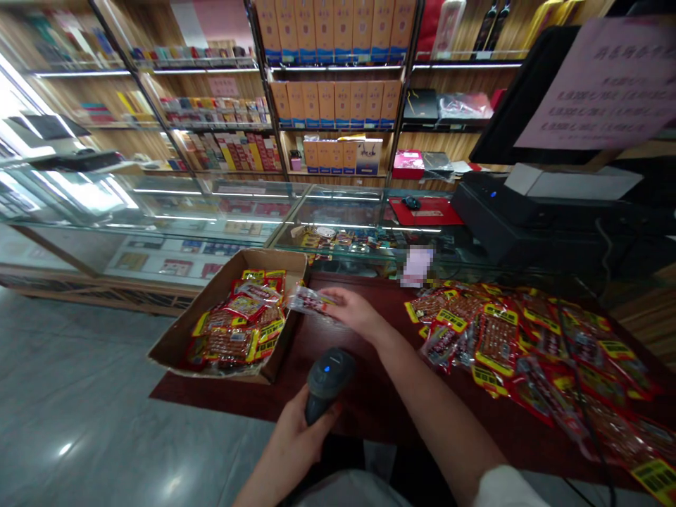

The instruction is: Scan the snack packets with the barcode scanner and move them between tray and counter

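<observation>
My left hand (301, 429) is wrapped round the handle of a dark barcode scanner (332, 373), whose small blue light is lit. Stretched forward over the table, my right hand (351, 310) grips a clear snack packet (311, 301) by one end. The packet's far end reaches the rim of an open cardboard box (174, 338). Inside that box lie several red and yellow snack packets (232, 343). To the right of my right arm spreads a large heap of similar packets (496, 338) on the dark red tabletop (364, 352).
A glass display counter (211, 204) runs behind the table. On it are a computer mouse (410, 203) on a red mat (438, 213) and a black monitor (520, 98) with a pink sheet. A black cable (575, 380) crosses the heap. Stocked shelves (338, 70) line the wall.
</observation>
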Tool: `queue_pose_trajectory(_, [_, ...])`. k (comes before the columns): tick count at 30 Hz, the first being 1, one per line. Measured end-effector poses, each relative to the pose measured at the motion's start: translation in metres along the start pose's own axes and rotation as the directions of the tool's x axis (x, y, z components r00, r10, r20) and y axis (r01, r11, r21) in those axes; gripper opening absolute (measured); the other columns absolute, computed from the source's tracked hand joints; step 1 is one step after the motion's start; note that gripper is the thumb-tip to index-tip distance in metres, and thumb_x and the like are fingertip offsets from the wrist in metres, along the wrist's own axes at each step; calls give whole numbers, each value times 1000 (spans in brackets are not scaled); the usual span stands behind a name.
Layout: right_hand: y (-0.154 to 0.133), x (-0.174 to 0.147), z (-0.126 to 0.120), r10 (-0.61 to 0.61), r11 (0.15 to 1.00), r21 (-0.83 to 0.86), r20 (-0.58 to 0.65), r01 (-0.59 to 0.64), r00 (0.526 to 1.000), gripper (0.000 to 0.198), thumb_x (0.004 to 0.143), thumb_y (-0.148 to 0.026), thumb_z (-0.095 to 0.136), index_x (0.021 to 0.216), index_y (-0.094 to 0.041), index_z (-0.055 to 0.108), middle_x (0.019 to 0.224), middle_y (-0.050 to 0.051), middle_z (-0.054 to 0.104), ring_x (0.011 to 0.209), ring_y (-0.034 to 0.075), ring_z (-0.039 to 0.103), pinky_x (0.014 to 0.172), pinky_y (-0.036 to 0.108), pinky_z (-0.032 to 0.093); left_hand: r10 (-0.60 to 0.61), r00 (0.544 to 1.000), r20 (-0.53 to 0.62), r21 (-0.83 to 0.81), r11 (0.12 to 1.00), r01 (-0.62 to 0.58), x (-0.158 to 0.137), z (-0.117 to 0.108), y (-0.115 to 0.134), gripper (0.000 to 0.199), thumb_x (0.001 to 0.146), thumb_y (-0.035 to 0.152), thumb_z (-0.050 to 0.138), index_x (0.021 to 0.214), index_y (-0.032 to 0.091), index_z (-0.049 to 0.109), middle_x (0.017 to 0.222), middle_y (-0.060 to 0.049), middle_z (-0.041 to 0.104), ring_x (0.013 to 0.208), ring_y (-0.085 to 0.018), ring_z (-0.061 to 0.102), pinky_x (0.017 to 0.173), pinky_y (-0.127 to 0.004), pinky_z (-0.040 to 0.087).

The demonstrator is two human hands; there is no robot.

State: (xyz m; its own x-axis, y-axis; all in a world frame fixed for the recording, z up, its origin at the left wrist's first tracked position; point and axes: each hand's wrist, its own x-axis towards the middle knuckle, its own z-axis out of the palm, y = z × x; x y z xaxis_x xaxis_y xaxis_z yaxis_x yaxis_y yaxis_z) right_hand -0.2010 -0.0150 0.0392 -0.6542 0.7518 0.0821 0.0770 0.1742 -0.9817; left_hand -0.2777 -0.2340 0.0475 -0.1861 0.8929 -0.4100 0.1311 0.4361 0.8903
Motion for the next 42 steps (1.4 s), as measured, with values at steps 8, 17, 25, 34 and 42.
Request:
queue_pose_trajectory(8, [-25, -9, 5, -139, 894, -430, -6, 123, 990, 42, 92, -27, 70, 133, -28, 68, 138, 2, 72, 127, 18, 65, 111, 32, 48, -16, 995, -95, -9, 1000, 15, 4, -5, -12, 58, 73, 70, 71, 93, 17, 61, 46, 10, 44, 38, -10, 39, 39, -21, 31])
queue_pose_trajectory(17, [60, -164, -150, 44, 394, -826, -422, -404, 906, 72, 73, 13, 45, 132, -21, 71, 155, 18, 57, 151, 42, 39, 117, 80, 10, -2, 1000, 4, -39, 999, 2, 15, 1, -16, 53, 77, 62, 72, 103, 16, 62, 48, 11, 42, 40, -10, 36, 39, -21, 30])
queue_pose_trajectory(25, [73, -174, -120, 39, 312, -916, -255, -254, 966, 58, 90, -1, 46, 132, -33, 70, 143, 6, 70, 137, 29, 58, 123, 66, 12, 18, 998, 55, 9, 1000, -18, 16, 17, -7, 42, 81, 55, 70, 99, 17, 61, 50, 10, 44, 41, -10, 39, 40, -21, 33])
queue_pose_trajectory(34, [69, -165, -78, -36, 425, -875, -272, -231, 962, 66, 79, -6, 57, 142, -22, 60, 146, 16, 63, 134, 34, 58, 114, 62, 33, 12, 1000, 9, 26, 1000, -12, 13, 8, -12, 47, 80, 60, 71, 98, 17, 63, 52, 10, 45, 41, -10, 40, 40, -21, 33])
queue_pose_trajectory(42, [75, -165, -84, -143, 517, -844, -248, -141, 958, 31, 103, -21, 50, 124, -22, 73, 131, 10, 76, 123, 28, 69, 117, 55, 39, 1, 999, 40, 33, 999, -2, 12, 11, -9, 44, 82, 55, 69, 103, 16, 61, 52, 10, 45, 42, -10, 40, 40, -21, 34])
